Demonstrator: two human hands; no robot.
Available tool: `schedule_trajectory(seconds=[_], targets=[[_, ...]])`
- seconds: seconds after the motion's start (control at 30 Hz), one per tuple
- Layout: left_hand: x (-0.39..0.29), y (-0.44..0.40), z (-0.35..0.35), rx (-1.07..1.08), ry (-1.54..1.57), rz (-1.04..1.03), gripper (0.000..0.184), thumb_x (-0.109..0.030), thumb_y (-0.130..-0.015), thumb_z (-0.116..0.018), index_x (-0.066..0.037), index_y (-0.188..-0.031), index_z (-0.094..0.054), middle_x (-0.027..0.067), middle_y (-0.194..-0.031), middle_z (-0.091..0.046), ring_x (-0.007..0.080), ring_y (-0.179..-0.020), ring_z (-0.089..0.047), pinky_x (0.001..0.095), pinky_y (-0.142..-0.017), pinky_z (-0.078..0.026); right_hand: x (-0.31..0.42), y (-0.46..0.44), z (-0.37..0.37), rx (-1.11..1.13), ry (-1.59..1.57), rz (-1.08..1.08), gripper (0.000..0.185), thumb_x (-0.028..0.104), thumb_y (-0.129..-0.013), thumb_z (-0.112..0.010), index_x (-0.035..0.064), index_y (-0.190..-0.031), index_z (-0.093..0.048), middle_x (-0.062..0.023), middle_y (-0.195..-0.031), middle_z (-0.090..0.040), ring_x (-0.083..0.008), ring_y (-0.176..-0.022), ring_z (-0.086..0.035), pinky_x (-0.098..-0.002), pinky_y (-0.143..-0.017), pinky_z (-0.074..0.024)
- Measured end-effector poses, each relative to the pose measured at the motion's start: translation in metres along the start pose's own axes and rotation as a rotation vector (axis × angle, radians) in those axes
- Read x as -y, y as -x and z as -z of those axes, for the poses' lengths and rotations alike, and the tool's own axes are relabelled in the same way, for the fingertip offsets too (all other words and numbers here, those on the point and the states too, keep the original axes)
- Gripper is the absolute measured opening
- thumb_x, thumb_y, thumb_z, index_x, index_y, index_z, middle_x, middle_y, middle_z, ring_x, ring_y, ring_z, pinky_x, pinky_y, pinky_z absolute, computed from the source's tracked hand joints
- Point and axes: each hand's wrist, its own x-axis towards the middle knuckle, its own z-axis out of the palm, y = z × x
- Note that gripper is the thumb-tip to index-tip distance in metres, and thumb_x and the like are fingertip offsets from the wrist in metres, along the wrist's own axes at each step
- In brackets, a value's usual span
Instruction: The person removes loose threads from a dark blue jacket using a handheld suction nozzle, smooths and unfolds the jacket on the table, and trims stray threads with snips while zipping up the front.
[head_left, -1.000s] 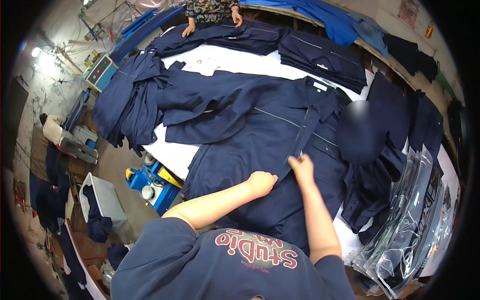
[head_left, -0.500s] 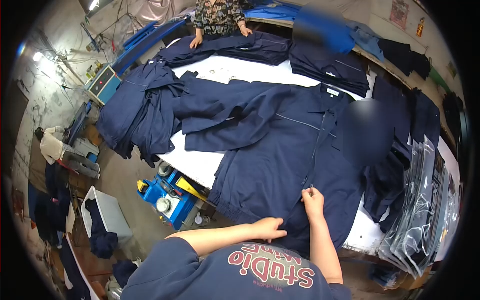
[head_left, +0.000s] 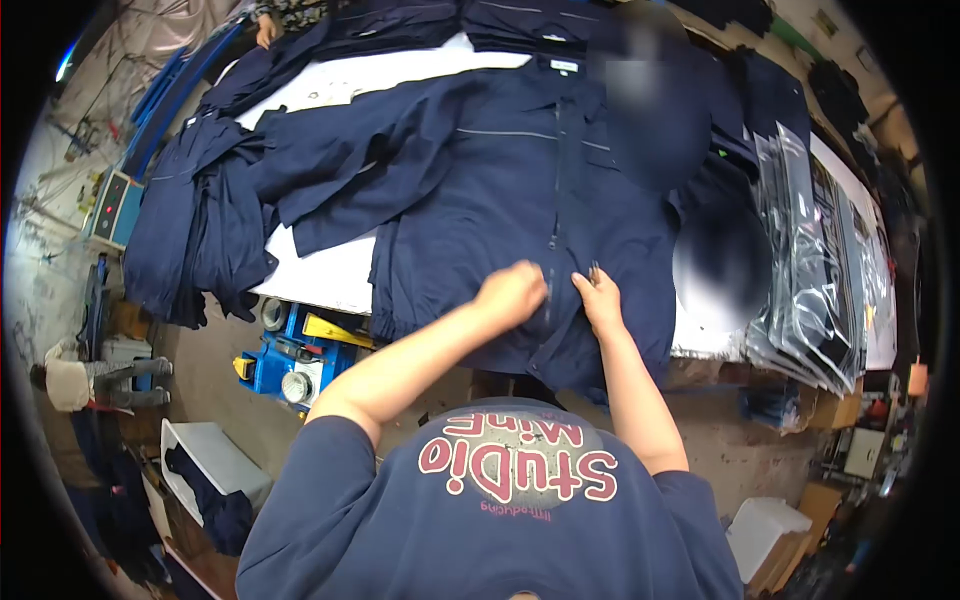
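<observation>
A dark navy jacket [head_left: 470, 215] lies front up before me, with a pale piping line across the chest and a white neck label. Its front zip [head_left: 557, 190] runs down the middle, the slider showing above my hands. My left hand [head_left: 512, 292] is closed over the jacket just left of the zip; its curled fingertips are slightly blurred and what they hold is hidden. Right of the zip, my right hand [head_left: 600, 300] is closed around a small dark metal tool that looks like thread snips [head_left: 594, 270], its tip pointing up.
Folded navy garments [head_left: 530, 25] line the table's far side. A navy pile [head_left: 195, 220] hangs over the left edge. Clear plastic packets [head_left: 800, 290] lie at right. Below the table edge stand a blue machine [head_left: 290, 355] and a white bin [head_left: 215, 450]. A co-worker's hand [head_left: 267, 30] is at top left.
My left hand has moved up the jacket toward the zip, its fingers going from spread to curled. My right hand sits slightly lower on the jacket, still holding the tool. The view has shifted.
</observation>
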Motion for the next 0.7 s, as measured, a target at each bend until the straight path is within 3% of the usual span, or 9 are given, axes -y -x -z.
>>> schedule_trajectory(seconds=[0.07, 0.17, 0.23, 0.27, 0.33, 0.4, 0.57, 0.6, 0.7], targets=[[0.000, -0.037, 0.016, 0.027, 0.039, 0.176, 0.037, -0.034, -0.089, -0.075, -0.003, -0.106, -0.064, 0.0189, -0.100, -0.071, 0.0391, -0.092, -0.070, 0.0471, -0.078, -0.056, -0.010, -0.005, -0.001, -0.008, 0.006, 0.059, 0.025, 0.021, -0.091, -0.076, -0.0022, -0.097, -0.067, -0.0001, -0.082, -0.065, -0.0102, -0.074, -0.059, -0.0297, -0.067, -0.0486], [0.009, -0.078, 0.003, 0.086, -0.097, 0.191, 0.052, -0.040, -0.084, -0.080, 0.001, -0.108, -0.059, 0.0240, -0.101, -0.071, 0.0413, -0.097, -0.070, 0.0488, -0.084, -0.056, 0.014, 0.004, 0.005, 0.031, -0.214, -0.240, 0.018, 0.020, -0.092, -0.075, 0.0050, -0.096, -0.065, 0.0036, -0.073, -0.056, -0.0062, -0.057, -0.048, -0.0262, -0.051, -0.0394], [0.025, -0.104, -0.008, 0.225, -0.139, 0.235, 0.057, -0.042, -0.081, -0.082, 0.001, -0.111, -0.060, 0.0250, -0.104, -0.072, 0.0401, -0.101, -0.071, 0.0479, -0.086, -0.056, 0.022, 0.005, 0.007, 0.036, -0.297, -0.255, 0.016, 0.020, -0.093, -0.074, 0.0090, -0.094, -0.063, 0.0059, -0.070, -0.050, -0.0044, -0.051, -0.041, -0.0249, -0.046, -0.0319], [0.026, -0.110, -0.007, 0.275, -0.173, 0.197, 0.040, -0.032, -0.089, -0.074, 0.000, -0.110, -0.062, 0.0230, -0.106, -0.073, 0.0396, -0.102, -0.071, 0.0478, -0.087, -0.056, 0.020, 0.008, 0.008, 0.041, -0.337, -0.274, 0.016, 0.021, -0.093, -0.074, 0.0110, -0.093, -0.061, 0.0071, -0.068, -0.047, -0.0034, -0.049, -0.037, -0.0242, -0.044, -0.0282], [0.034, -0.122, -0.018, 0.337, -0.297, 0.093, 0.022, -0.017, -0.094, -0.062, -0.002, -0.109, -0.064, 0.0205, -0.108, -0.073, 0.0385, -0.103, -0.071, 0.0478, -0.088, -0.056, 0.014, 0.005, 0.007, 0.071, -0.305, -0.216, 0.026, 0.021, -0.093, -0.074, 0.0180, -0.083, -0.051, 0.0085, -0.065, -0.041, -0.0038, -0.045, -0.034, -0.0232, -0.042, -0.0262], [0.033, -0.121, -0.014, 0.348, -0.349, -0.031, 0.018, -0.013, -0.096, -0.052, -0.004, -0.106, -0.065, 0.0195, -0.100, -0.074, 0.0390, -0.096, -0.071, 0.0492, -0.083, -0.056, 0.017, 0.007, 0.004, 0.042, -0.268, -0.215, 0.026, 0.021, -0.093, -0.075, 0.0182, -0.083, -0.050, 0.0087, -0.063, -0.040, -0.0039, -0.044, -0.033, -0.0235, -0.041, -0.0262], [-0.020, -0.102, 0.016, 0.810, -0.506, -0.210, 0.028, -0.006, -0.087, -0.063, -0.008, -0.114, -0.070, 0.0166, -0.102, -0.074, 0.0356, -0.103, -0.071, 0.0470, -0.084, -0.056, 0.006, 0.003, 0.002, -0.010, -0.223, -0.145, 0.027, 0.023, -0.092, -0.075, 0.0180, -0.082, -0.051, 0.0089, -0.065, -0.041, -0.0037, -0.045, -0.034, -0.0238, -0.042, -0.0265], [-0.027, -0.086, 0.012, 0.893, -0.556, -0.279, 0.027, -0.006, -0.087, -0.063, -0.008, -0.112, -0.070, 0.0155, -0.100, -0.074, 0.0358, -0.101, -0.071, 0.0463, -0.083, -0.056, 0.006, 0.003, 0.004, 0.005, -0.232, -0.159, 0.025, 0.025, -0.090, -0.077, 0.0088, -0.084, -0.060, 0.0062, -0.067, -0.050, -0.0058, -0.054, -0.042, -0.0270, -0.048, -0.0342], [-0.040, -0.032, 0.019, 0.815, -0.436, -0.248, 0.017, -0.011, -0.090, -0.062, -0.006, -0.105, -0.068, 0.0164, -0.095, -0.074, 0.0376, -0.094, -0.071, 0.0489, -0.080, -0.056, 0.019, 0.009, 0.007, 0.059, -0.174, -0.198, 0.027, 0.028, -0.089, -0.077, 0.0076, -0.082, -0.060, 0.0052, -0.066, -0.051, -0.0066, -0.054, -0.045, -0.0284, -0.049, -0.0371]])
